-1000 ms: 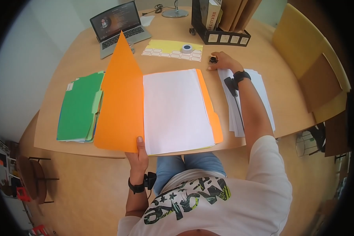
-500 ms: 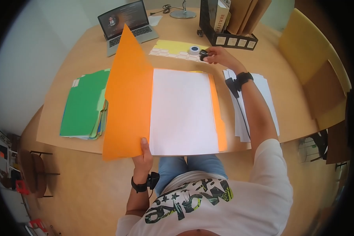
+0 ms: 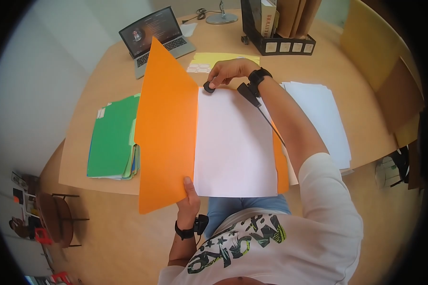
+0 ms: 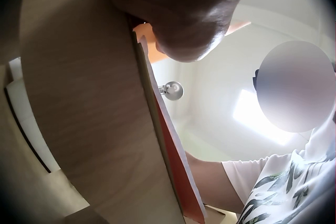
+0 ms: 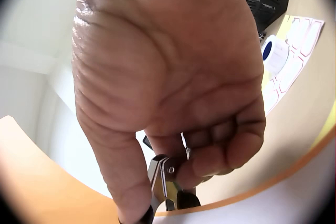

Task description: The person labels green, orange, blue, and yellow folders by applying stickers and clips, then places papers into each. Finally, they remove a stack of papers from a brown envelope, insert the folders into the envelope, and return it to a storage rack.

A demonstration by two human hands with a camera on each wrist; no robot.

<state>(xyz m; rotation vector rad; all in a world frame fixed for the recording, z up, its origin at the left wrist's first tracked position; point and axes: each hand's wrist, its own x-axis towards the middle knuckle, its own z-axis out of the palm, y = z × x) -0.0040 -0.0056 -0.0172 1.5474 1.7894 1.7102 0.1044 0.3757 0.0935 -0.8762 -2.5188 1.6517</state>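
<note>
Nearest, at the lower edge of the orange folder (image 3: 166,133), the person's left hand (image 3: 189,202) has its grip closed on the flap near the fold, thumb on top. The folder stands open on the surface (image 3: 119,71), with white sheets (image 3: 238,142) laid in its right side, so that placing looks done. At the folder's upper end, by the fold, the right hand (image 3: 230,70) pinches a small black-and-metal tool (image 3: 208,87) over the sheets' corner. Whether the tool has bitten the paper cannot be told; no hole or fastener shows, so work at that corner seems unfinished, and the folder is not yet closed. Left of the folder sit green folders (image 3: 111,137), right of it loose sheets (image 3: 314,114); beyond it, a yellow label sheet (image 3: 204,59).
</note>
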